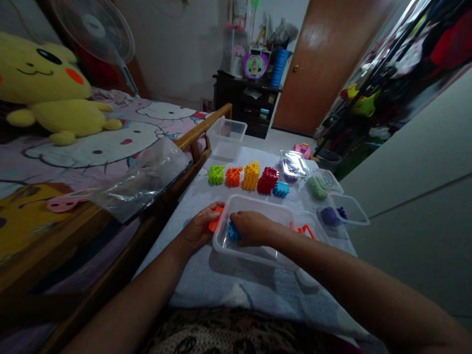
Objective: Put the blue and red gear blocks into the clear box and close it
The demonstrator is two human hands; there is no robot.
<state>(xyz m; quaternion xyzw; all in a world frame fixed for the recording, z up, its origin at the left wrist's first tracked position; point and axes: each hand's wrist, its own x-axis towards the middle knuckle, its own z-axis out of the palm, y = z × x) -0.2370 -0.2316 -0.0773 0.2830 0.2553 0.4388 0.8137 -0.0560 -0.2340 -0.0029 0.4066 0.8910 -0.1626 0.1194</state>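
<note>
A shallow clear plastic container [258, 256] stands on the cloth-covered table in front of me. Beside its left end, my left hand [199, 228] is closed on an orange toy block [216, 220]. My right hand [252, 228] reaches down into the container, with its fingers closed on blue toy blocks [233, 232]; how many is hidden. Beyond the container stands a row of bumpy-edged block stacks: green [216, 175], orange [233, 177], yellow [251, 176], red [267, 180] and light blue [280, 190]. More orange-red pieces [307, 231] lie by the container's right end.
At the table's far left is an empty clear bin [226, 140]. Lidded tubs with purple [332, 216] and green pieces [316, 188] line the right side. A wooden bed rail [201, 130] runs along the left, with a plastic bag [147, 177] over it.
</note>
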